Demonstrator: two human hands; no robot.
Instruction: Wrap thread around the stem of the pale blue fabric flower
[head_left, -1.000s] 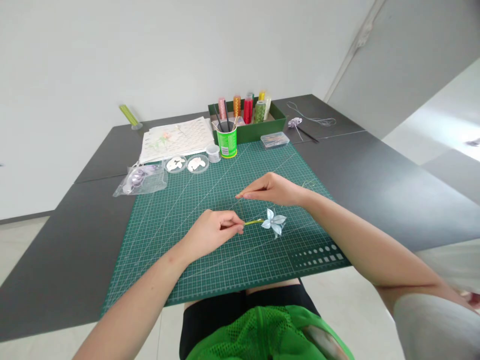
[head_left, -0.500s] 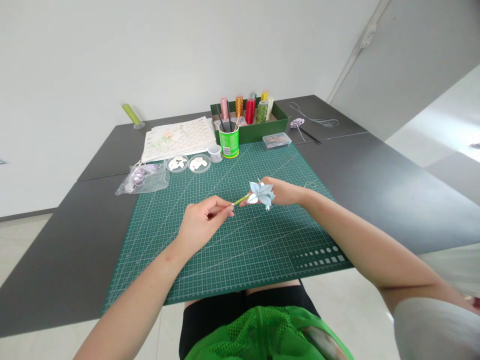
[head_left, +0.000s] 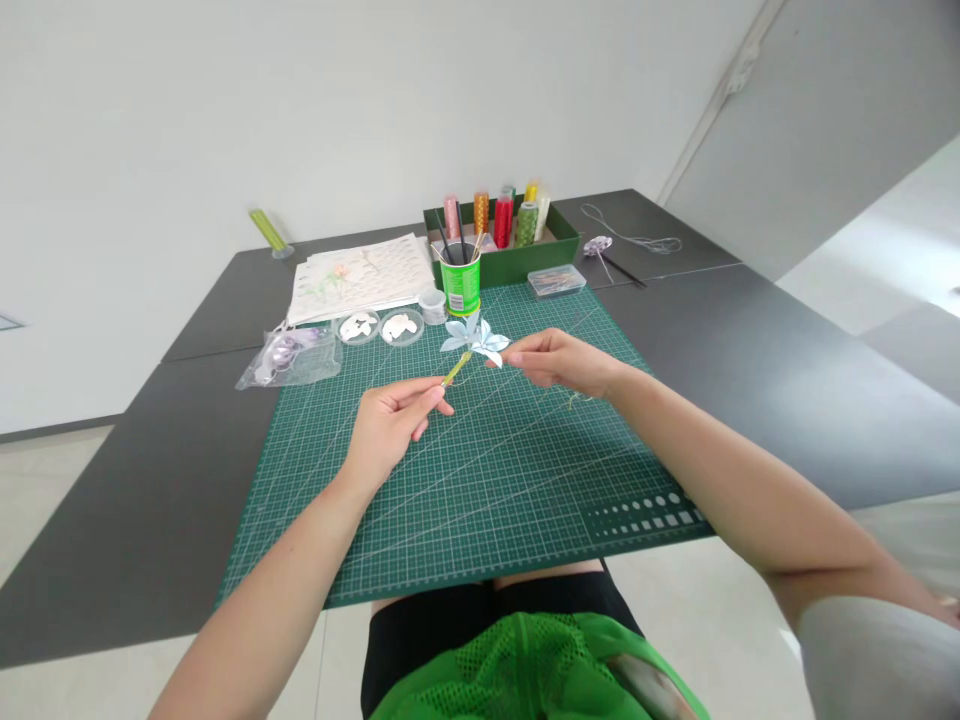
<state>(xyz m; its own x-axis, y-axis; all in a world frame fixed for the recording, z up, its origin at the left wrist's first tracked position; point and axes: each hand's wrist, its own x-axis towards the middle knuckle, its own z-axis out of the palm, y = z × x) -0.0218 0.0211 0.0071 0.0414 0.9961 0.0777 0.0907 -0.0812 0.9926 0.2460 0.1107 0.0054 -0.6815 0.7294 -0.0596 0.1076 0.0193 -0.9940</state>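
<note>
A pale blue artificial flower (head_left: 480, 336) with a green wrapped stem (head_left: 456, 370) is held above the cutting mat (head_left: 465, 500), its head tilted up and away. My left hand (head_left: 394, 418) pinches the lower stem between thumb and fingers. From the right, my right hand (head_left: 564, 360) is closed with thumb and forefinger at the edge of a petal. A thin yellowish thread (head_left: 571, 401) shows just below the right hand; where its ends lead, I cannot make out.
Beyond the mat stand a green can of tools (head_left: 461, 285) and a dark green box (head_left: 525, 262) with several thread spools. Two dishes of white pieces (head_left: 401, 328), a plastic bag (head_left: 289, 358), paper sheets (head_left: 360, 275) and a flat clear case (head_left: 556, 281) lie around.
The flower has tipped from pointing right to pointing up and away, shifting left. My right hand has come out from behind the flower to its right side, fingers at a petal.
</note>
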